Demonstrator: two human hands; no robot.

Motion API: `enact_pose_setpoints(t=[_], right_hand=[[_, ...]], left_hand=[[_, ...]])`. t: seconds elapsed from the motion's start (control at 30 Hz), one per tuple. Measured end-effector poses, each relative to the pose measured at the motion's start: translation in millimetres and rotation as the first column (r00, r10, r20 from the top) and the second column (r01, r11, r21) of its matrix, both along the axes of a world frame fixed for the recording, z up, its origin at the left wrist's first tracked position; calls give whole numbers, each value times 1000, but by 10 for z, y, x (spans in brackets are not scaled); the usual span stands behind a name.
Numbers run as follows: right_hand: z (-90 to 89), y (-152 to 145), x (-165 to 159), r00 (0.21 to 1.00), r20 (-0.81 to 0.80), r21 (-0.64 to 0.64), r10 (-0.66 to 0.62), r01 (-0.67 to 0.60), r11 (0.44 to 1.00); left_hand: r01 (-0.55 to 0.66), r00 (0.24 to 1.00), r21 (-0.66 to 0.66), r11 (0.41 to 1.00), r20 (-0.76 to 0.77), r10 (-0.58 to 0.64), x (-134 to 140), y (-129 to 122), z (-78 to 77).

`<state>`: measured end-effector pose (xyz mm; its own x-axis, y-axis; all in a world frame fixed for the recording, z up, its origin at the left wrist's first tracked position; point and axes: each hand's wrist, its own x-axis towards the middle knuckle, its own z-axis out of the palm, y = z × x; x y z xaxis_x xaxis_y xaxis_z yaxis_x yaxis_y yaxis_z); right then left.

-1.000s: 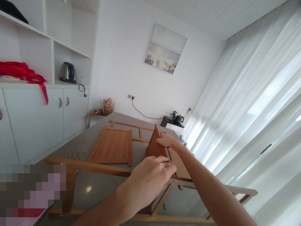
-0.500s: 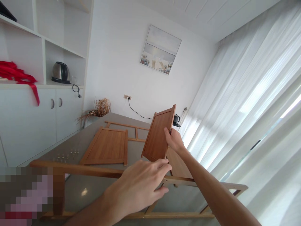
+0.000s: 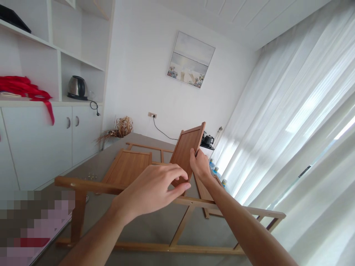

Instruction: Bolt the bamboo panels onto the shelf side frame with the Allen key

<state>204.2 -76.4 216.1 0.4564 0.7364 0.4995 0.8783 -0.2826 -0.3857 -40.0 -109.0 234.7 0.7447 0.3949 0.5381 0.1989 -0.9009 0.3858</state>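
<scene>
My right hand (image 3: 200, 164) grips a brown wooden panel (image 3: 185, 147) by its right edge, holding it tilted upright above the table. A small dark spot shows by that thumb; I cannot make out what it is. Close to the panel's lower part, my left hand (image 3: 155, 188) has its thumb and fingertips drawn together in a pinch. Anything between those fingertips is too small to name. Below both hands, a long wooden frame with crossbars (image 3: 181, 225) stands at the near side. A second slatted panel (image 3: 130, 166) lies flat to the left, partly behind my left hand.
Another wooden frame (image 3: 144, 147) lies farther back on the grey table (image 3: 111, 153). Small hardware pieces (image 3: 92, 176) sit at the left. More wooden panelling (image 3: 203, 188) lies under my right forearm. Bottles (image 3: 216, 170) stand by the curtain. A kettle (image 3: 77, 88) occupies a shelf.
My left thumb and fingertips have come together, and that hand has risen slightly. The right hand and held panel have shifted a little left. The view has turned slightly.
</scene>
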Motion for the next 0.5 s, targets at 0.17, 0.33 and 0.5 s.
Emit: enact_pose_setpoints(t=[0.17, 0.33, 0.5], right_hand=[[11, 19, -22, 999, -52, 61, 5, -2, 998], [10, -42, -15, 994, -58, 185, 98, -85, 979], [16, -108, -74, 970, -34, 291, 239, -219, 931]], left_hand=[[-137, 979, -11, 991, -155, 134, 213, 416, 491], [-272, 938, -86, 958, -249, 243, 649, 1166, 716], [-354, 929, -192, 915, -186, 320, 719, 1775, 532]])
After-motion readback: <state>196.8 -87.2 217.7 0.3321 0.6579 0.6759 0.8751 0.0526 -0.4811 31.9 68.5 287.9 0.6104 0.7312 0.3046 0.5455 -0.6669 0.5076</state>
